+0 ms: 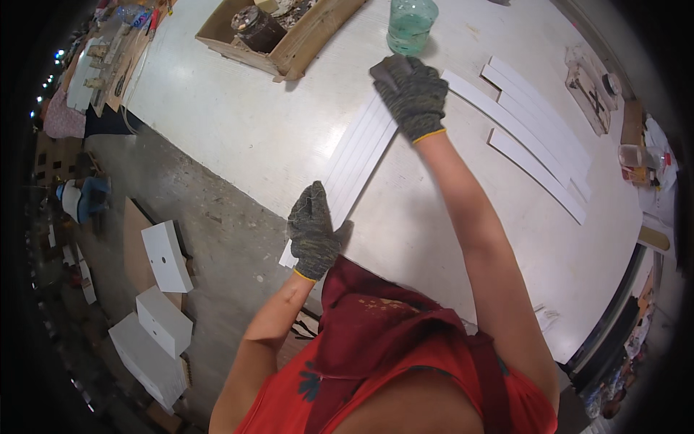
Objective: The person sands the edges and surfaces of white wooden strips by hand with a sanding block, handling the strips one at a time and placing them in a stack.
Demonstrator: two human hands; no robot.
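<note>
Several long, narrow white strips (363, 148) lie side by side as a bundle, slanting across the white table between my hands. My left hand (314, 233), in a dark grey-green knit glove with a yellow cuff, grips their near end at the table edge, thumb on the right side. A short white end (287, 254) sticks out past it. My right hand (413, 95), gloved alike, is closed over the far end, with its fingertips partly hidden. To its right, more white strips (531, 119) lie loosely spread on the table.
Beyond my right hand stands a clear greenish cup (410, 27) of liquid. A wooden tray (289, 66) with a dark jar (258, 29) sits at the far left. White boxes (166, 257) rest on the floor at left. A worn block (588, 98) lies at the right edge.
</note>
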